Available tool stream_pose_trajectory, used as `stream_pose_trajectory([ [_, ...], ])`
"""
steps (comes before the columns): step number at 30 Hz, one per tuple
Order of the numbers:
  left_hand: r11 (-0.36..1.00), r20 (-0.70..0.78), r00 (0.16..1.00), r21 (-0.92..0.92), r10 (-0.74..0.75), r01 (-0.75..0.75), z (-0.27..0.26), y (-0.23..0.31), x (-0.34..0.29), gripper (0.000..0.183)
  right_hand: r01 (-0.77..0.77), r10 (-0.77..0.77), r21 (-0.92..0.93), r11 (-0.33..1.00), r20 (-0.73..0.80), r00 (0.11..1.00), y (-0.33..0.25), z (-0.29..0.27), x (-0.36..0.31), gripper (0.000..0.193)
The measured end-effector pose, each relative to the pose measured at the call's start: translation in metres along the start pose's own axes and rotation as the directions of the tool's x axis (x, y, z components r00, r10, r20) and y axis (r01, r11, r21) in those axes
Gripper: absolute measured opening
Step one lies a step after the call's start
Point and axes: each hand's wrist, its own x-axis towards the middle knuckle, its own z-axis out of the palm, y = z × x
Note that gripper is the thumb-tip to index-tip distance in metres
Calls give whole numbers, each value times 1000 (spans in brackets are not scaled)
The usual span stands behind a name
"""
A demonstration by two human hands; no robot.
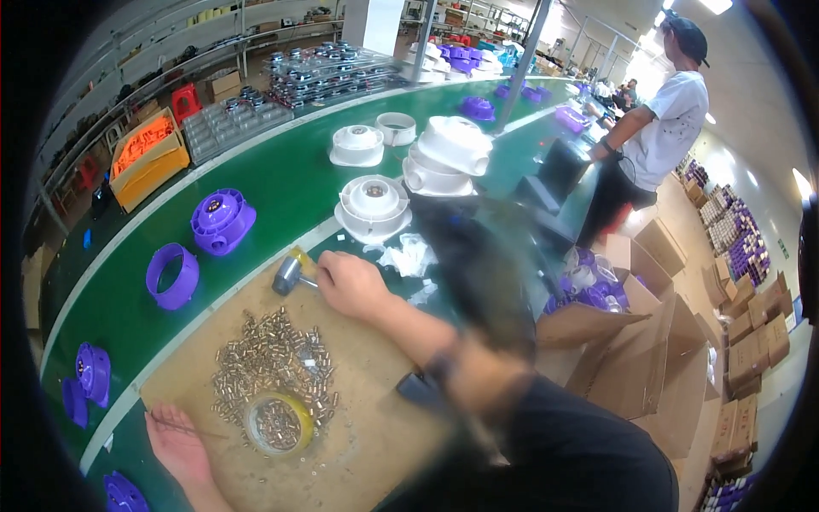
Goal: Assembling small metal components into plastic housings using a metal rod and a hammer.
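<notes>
My right hand (351, 284) is closed at the far edge of a tan work board (367, 367), around the handle end of a small hammer (287, 277) with a grey head. Beside the hammer head, a yellow ring (300, 259) partly shows. My left hand (181, 445) lies palm up at the board's left edge, with a thin rod (189, 427) across its fingers; its exact kind is unclear. Between the hands spreads a heap of small brass-coloured metal sleeves (269, 358). A yellow tape ring (304, 424) stands at its near side, holding small metal parts.
Purple housings (222, 220) and purple rings (172, 276) stand on the green belt (281, 183) at left. White housings (373, 207) and crumpled white plastic (408, 256) lie beyond my right hand. Open cartons (631, 367) stand at right; a person (665, 119) works farther along.
</notes>
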Motion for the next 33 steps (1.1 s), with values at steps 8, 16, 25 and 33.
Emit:
stream_pose_trajectory([
  [8, 1000, -161, 987, 19, 1, 2, 21, -4, -3, 26, -55, 53, 32, 998, 48, 997, -1, -3, 2, 13],
  [16, 1000, 28, 1000, -10, -6, 6, -1, 8, -4, 23, 4, -5, 27, 1000, 47, 999, -4, 14, 4, 13],
  [25, 959, -168, 983, 282, 76, -26, 58, 3, 6, 33, -24, 26, -20, 1000, 99, 995, 13, -8, 8, 13],
  [33, 160, -44, 831, 986, 555, -55, -1, 78, 99, 21, -57, 49, 58, 997, 121, 991, -8, -2, 10, 14],
])
